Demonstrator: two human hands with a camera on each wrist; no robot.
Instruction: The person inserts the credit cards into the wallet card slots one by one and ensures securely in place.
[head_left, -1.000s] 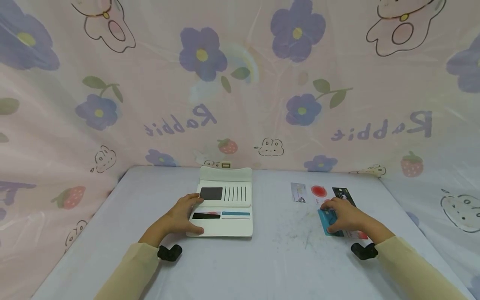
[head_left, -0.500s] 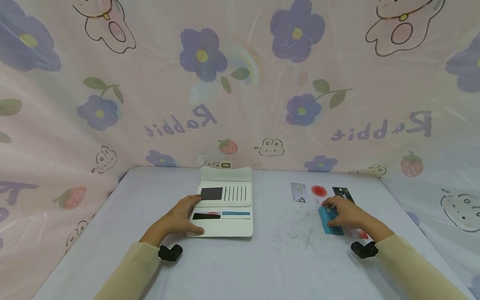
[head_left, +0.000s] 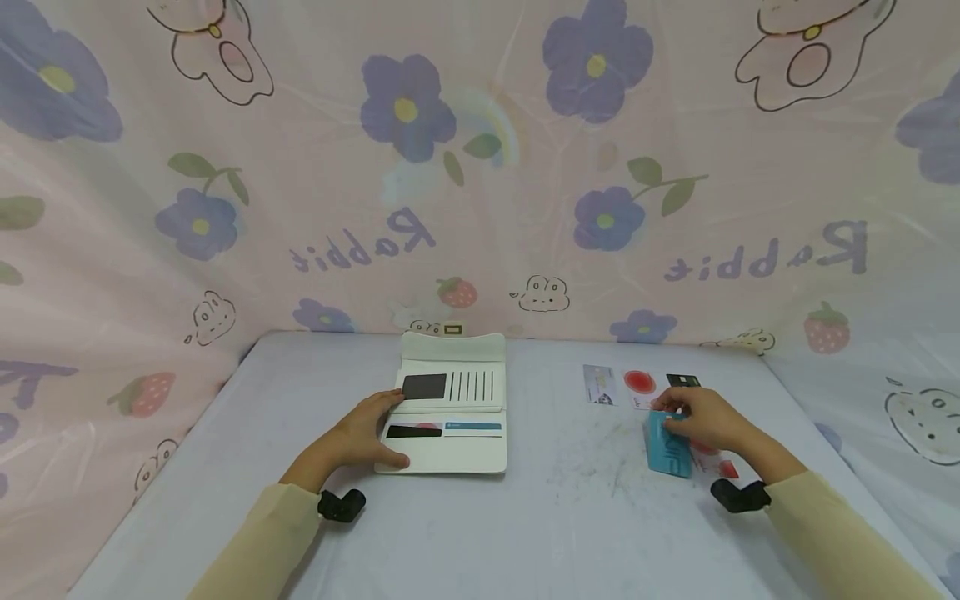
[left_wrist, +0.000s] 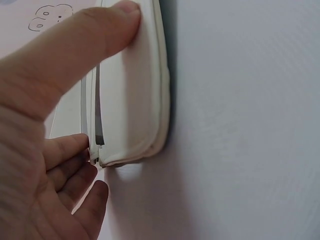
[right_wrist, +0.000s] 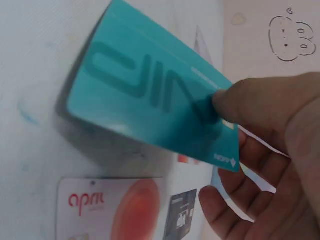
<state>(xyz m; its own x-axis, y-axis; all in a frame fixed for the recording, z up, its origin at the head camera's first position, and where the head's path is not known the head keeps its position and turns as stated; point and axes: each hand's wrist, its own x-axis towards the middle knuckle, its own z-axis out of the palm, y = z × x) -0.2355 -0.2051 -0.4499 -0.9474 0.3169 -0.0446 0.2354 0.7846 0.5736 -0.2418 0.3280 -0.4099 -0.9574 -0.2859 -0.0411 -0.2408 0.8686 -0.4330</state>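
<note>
The right hand pinches a blue card, tilted over the counter near other cards; the left hand, loosely spread, rests on the unfolded wallet. I'd call this picking up; the next move wants a firm pinch, lifting clear.

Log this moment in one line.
left hand: rests on open white rectangular wallet; right hand: pinches glossy teal rectangular card; silver card: on white table

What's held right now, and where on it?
Teal chip card, pinched by the right hand at its far short end. Left hand just rests on the left side of the open white wallet; no clear grip.
</note>
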